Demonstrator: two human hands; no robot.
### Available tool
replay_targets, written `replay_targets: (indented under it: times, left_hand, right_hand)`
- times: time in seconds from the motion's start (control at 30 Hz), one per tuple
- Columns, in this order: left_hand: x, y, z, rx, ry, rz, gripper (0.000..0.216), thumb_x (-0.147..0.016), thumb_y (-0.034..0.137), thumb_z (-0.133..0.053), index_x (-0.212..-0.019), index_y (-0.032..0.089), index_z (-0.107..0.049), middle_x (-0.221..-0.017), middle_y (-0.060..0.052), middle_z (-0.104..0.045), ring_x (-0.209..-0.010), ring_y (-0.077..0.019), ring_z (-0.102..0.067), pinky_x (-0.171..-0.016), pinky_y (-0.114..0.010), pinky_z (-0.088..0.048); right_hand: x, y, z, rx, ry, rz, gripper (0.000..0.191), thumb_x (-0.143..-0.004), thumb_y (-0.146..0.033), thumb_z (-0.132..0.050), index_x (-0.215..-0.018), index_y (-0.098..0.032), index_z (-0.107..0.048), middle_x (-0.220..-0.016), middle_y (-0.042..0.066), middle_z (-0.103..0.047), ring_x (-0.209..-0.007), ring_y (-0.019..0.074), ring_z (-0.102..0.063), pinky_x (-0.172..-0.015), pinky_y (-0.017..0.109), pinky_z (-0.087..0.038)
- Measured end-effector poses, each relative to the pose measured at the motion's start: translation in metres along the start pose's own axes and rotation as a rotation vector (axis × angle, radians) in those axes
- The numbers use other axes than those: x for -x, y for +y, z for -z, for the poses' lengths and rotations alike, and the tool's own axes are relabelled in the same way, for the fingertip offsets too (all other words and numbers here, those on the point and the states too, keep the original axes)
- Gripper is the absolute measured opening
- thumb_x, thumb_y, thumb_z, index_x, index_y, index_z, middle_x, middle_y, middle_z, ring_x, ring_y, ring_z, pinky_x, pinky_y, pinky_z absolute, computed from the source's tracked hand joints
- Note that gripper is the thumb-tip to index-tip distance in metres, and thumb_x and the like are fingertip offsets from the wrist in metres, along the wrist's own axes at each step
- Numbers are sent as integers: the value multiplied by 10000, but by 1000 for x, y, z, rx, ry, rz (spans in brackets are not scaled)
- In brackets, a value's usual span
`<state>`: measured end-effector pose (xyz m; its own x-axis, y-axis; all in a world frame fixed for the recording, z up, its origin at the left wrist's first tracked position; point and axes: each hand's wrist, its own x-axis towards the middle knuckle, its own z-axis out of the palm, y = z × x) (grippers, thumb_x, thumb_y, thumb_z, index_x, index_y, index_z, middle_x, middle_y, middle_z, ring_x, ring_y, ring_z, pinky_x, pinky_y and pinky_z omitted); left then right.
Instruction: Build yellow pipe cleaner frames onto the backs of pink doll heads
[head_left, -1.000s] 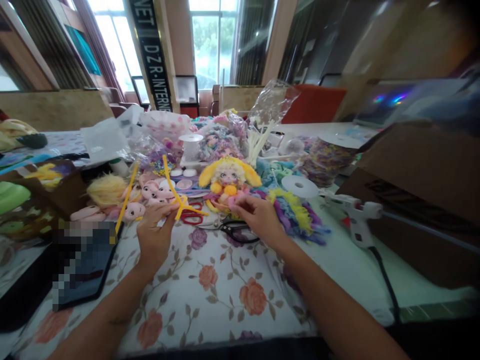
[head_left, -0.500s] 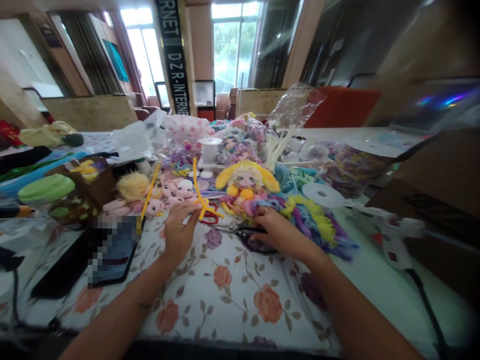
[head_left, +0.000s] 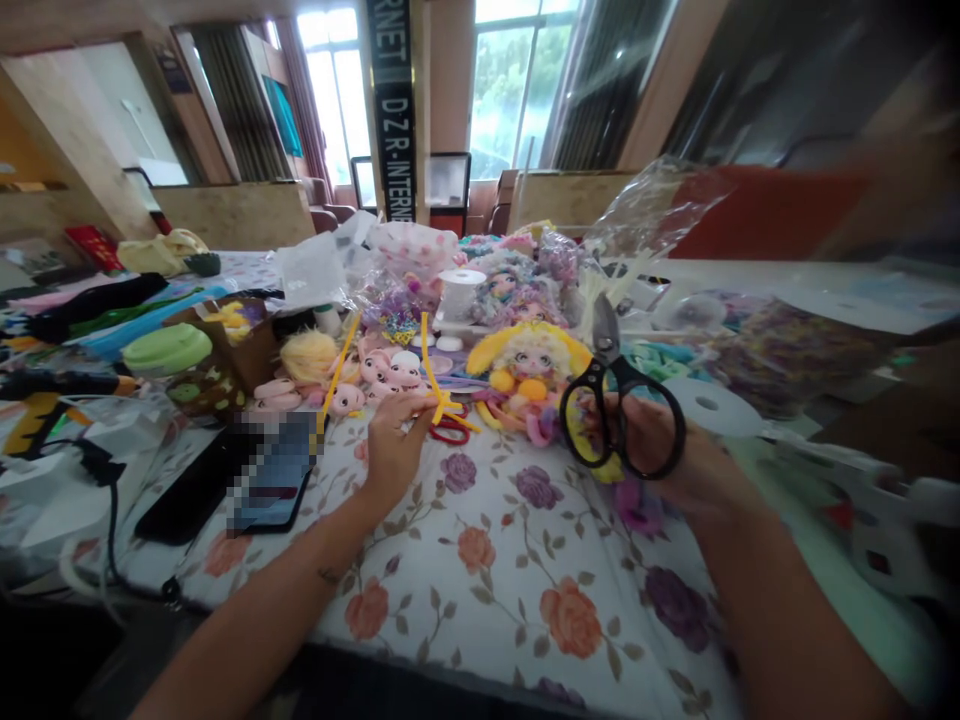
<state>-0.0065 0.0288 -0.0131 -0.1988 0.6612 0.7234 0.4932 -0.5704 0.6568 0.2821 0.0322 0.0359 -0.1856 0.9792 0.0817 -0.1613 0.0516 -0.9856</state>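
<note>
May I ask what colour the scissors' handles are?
Black; the scissors in the right hand show best in the head view.

tall windows [head_left: 517, 80] at the back, bright daylight, green trees outside. dark curtains [head_left: 240, 110] beside the left window. black vertical banner [head_left: 394, 110] with white letters between the panes. tan wooden partitions [head_left: 240, 212] run behind the table [head_left: 495, 590], which wears a floral cloth. orange-red seat [head_left: 757, 215] at right, blurred. walls at far right dark, out of focus.

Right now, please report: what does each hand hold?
Left hand pinches pipe cleaner. Right hand holds black scissors, blades up. Doll lies behind, between the hands.
</note>
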Motion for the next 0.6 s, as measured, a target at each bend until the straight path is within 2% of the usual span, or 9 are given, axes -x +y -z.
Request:
replay_targets:
  times: [0.13,0.23,0.33,0.4,0.47,0.6]
  left_hand:
    - [6,4,-5,9,-69,-51,95,-810,266,-616,-839,213,-690,-829,-26,-693,-828,-172,-602,-805,-339,-469]
    - [8,5,-8,20,-116,-63,104,-819,261,-606,-858,211,-690,-857,-40,-695,-843,-181,-607,-800,-351,-474]
    - [9,8,-7,5,-130,-109,99,-825,233,-598,-859,204,-686,-854,-43,-695,-834,-175,-610,-790,-343,-476]
    - [7,11,-4,-25,-112,-174,94,-827,204,-593,-859,195,-681,-852,-45,-695,-845,-170,-607,-801,-337,-474]
    - [5,12,0,-81,-84,-252,93,-822,174,-593,-858,188,-678,-842,-45,-696,-860,-170,-601,-820,-338,-469]
    - [-2,12,9,-229,-13,-380,118,-819,149,-585,-877,192,-679,-816,-37,-699,-863,-172,-594,-821,-339,-467]
  right_hand:
    - [-5,-4,-14,-95,45,29,139,-692,-351,-670,-752,-232,-632,-716,6,-656,-698,192,-638,-625,306,-526]
    - [-5,-9,-16,-176,66,98,98,-695,-284,-648,-778,-243,-618,-754,-12,-639,-663,157,-616,-606,277,-512]
    - [0,-7,-17,-161,54,147,87,-720,-289,-633,-746,-225,-580,-635,-33,-543,-538,115,-534,-521,243,-463]
    - [4,-1,-21,-9,30,130,192,-745,-352,-612,-661,-210,-514,-523,-56,-434,-428,94,-425,-422,227,-378]
    - [8,5,-28,288,-13,104,237,-740,-376,-611,-646,-209,-472,-500,-66,-406,-397,87,-367,-391,223,-312]
    - [13,16,-45,1024,-108,203,182,-711,-301,-610,-654,-209,-464,-575,-26,-512,-503,132,-484,-465,235,-331]
